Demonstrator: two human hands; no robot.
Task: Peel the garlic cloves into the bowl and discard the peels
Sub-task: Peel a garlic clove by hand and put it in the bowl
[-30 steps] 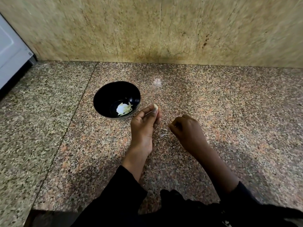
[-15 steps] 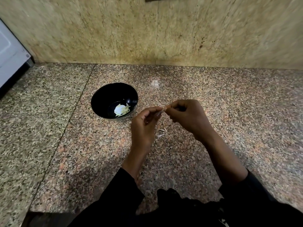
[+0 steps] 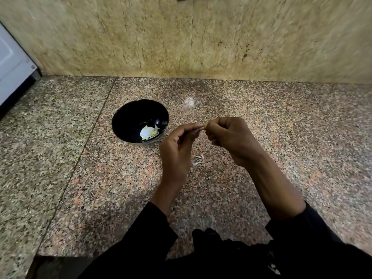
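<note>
Both grips pinching same garlic clove (image 3: 202, 128) mid-air: left hand (image 3: 177, 152) and right hand (image 3: 231, 137) fingertips meeting, clove barely visible between them. Black bowl (image 3: 120, 125) just left, pale peeled garlic pieces (image 3: 149, 132) inside. Couple peel scraps (image 3: 198, 160) on granite tabletop (image 3: 281, 137) under hands.

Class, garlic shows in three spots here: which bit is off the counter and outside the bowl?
The garlic clove, pinched between left hand and right hand.
</note>
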